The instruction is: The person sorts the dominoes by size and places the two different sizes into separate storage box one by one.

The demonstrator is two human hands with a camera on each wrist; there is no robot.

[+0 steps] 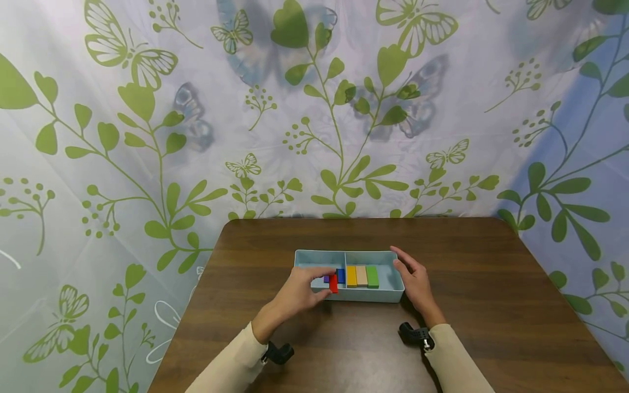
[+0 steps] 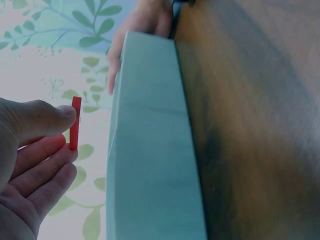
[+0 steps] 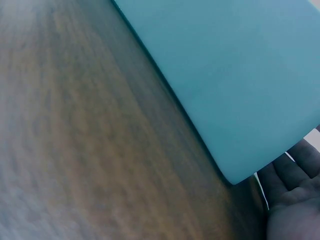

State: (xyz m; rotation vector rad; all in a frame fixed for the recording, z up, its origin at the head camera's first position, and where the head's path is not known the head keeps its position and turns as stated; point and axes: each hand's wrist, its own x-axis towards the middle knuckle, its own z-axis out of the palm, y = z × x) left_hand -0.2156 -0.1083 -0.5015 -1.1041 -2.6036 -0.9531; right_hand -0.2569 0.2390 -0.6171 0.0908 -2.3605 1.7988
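My left hand (image 1: pixel 296 291) pinches a small red block (image 1: pixel 333 284) between thumb and fingers, over the front rim of a light blue two-compartment box (image 1: pixel 363 295). In the left wrist view the red block (image 2: pixel 75 123) is seen edge-on, held near the fingertips. A blue block (image 1: pixel 341 275) and a partly hidden purple block (image 1: pixel 326 279) lie in the left compartment. Yellow (image 1: pixel 351 277), beige (image 1: pixel 361 276) and green (image 1: pixel 372 277) blocks lie side by side in the right one. My right hand (image 1: pixel 417 284) rests at the box's right end with its fingers extended; the right wrist view shows only part of it.
The box stands on a brown wooden table (image 1: pixel 472 273), with table surface on both sides and in front. A curtain (image 1: pixel 314 164) with leaf and butterfly prints hangs behind the table's far edge. Black wrist devices (image 1: pixel 415 334) hang beneath both sleeves.
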